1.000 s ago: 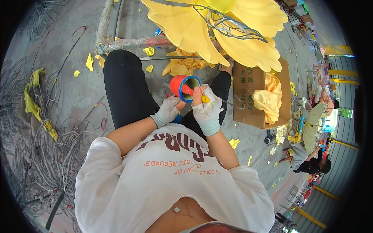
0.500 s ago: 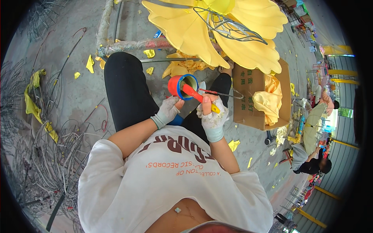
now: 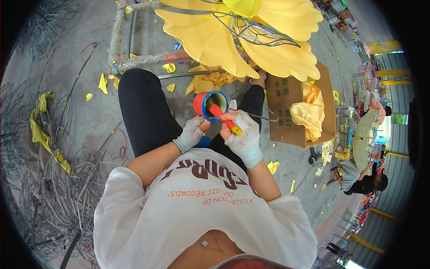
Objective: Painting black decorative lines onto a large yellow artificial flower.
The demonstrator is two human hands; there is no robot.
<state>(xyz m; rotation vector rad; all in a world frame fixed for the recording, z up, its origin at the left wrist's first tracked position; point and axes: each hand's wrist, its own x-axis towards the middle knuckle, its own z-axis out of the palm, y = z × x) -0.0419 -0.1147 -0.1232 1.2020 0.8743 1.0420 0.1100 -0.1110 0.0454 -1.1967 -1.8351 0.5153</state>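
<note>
- Far left we've got a big tangle of wire (image 3: 53,188) on the concrete floor (image 3: 85,112), with yellow fabric scraps (image 3: 42,134) caught up in it.
- Our left hand (image 3: 191,133), in a grubby white glove, is cupped under the red cup (image 3: 209,104), fingers curled around its lower side. The cup has a blue rim and tilts its mouth toward us.
- Just right of that, our right hand (image 3: 242,134) is closed around a brush (image 3: 224,119) with a red and yellow handle. Its long axis runs from the right hand up and left, with the tip down inside the cup's mouth, so the cup sits up-left of that grip and the left hand is the nearer one to it.
- Above both hands there's the big yellow fabric flower (image 3: 242,40) on its wire frame.
- Right again, a cardboard box (image 3: 291,116) stuffed with yellow cloth (image 3: 309,112).
- Way out at the right edge another person (image 3: 363,179) is crouched down working, well apart from us.
</note>
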